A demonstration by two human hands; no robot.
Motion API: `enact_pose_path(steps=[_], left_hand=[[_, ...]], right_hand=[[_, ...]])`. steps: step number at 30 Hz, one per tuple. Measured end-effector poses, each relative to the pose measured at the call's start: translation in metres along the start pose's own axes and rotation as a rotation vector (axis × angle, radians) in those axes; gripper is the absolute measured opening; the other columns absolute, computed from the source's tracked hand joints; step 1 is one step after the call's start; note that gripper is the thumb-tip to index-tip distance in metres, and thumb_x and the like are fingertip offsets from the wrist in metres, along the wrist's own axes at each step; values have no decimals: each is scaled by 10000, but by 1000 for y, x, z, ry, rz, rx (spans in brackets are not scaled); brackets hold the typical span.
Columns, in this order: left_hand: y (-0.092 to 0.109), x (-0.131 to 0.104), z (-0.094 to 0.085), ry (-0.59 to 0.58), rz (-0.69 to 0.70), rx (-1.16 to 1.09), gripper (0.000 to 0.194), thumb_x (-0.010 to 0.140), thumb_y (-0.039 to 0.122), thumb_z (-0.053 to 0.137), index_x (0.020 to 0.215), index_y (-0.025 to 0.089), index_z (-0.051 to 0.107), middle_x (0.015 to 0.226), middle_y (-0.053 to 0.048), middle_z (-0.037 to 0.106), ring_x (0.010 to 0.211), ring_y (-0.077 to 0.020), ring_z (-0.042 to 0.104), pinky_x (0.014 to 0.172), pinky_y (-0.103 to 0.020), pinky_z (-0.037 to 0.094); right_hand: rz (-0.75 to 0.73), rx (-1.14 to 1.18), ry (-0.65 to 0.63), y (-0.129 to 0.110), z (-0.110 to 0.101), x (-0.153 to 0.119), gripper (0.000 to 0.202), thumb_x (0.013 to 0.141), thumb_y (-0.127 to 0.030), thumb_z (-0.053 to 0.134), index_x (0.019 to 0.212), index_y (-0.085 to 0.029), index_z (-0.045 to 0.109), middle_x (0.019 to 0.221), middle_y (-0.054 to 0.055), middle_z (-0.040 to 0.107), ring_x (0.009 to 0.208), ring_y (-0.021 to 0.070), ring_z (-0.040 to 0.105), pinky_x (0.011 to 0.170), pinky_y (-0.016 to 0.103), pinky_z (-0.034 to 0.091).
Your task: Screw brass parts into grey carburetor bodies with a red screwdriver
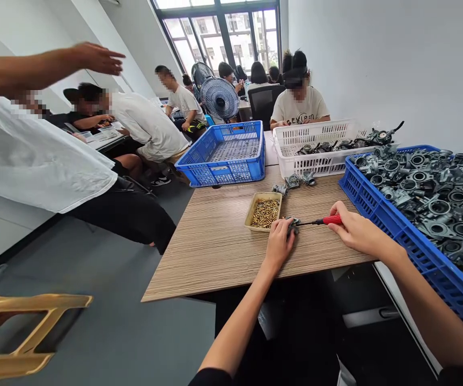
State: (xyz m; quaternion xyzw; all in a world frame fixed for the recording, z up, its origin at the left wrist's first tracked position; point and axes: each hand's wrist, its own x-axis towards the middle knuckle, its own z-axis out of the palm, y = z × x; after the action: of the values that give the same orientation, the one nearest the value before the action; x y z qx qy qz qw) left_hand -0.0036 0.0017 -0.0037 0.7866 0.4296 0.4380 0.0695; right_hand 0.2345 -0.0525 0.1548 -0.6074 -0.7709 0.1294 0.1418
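My left hand point(280, 242) is closed around a small metal carburetor body point(293, 227), pressing it near the tabletop; much of the part is hidden by the fingers. In my right hand point(354, 231) is a screwdriver with a red handle point(331, 220). Its dark shaft points left, and the tip meets the carburetor body. Just beyond my left hand stands a cream tray point(248, 222) filled with small brass pieces point(265, 213). A few more carburetor bodies point(292, 182) lie on the table behind the tray.
A blue crate point(392, 228) heaped with carburetor bodies stands at right. Behind are a white basket point(336, 132) with assembled parts and a blue crate point(223, 174). A person in white point(34, 155) stands at left, arm outstretched. A stool point(34, 332) is on the floor.
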Motion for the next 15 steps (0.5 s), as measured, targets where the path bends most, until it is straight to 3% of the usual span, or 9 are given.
enact_pose_path(steps=[9, 15], left_hand=[[1, 0, 0, 3, -4, 1, 356, 1014, 157, 535, 1357, 232, 592, 1199, -97, 703, 1184, -259, 599, 1086, -464, 532], [1, 0, -1, -8, -4, 15, 369, 1015, 157, 537, 1373, 234, 588, 1198, -99, 708, 1178, -260, 606, 1086, -470, 532]], right_hand=[[153, -270, -44, -8, 1, 2, 271, 1085, -478, 431, 1063, -215, 492, 890, 139, 762, 829, 332, 759, 606, 309, 397], [-89, 31, -9, -2, 1, -3, 110, 1030, -272, 476, 1138, -256, 459, 1067, 88, 765, 940, 273, 752, 760, 318, 491]])
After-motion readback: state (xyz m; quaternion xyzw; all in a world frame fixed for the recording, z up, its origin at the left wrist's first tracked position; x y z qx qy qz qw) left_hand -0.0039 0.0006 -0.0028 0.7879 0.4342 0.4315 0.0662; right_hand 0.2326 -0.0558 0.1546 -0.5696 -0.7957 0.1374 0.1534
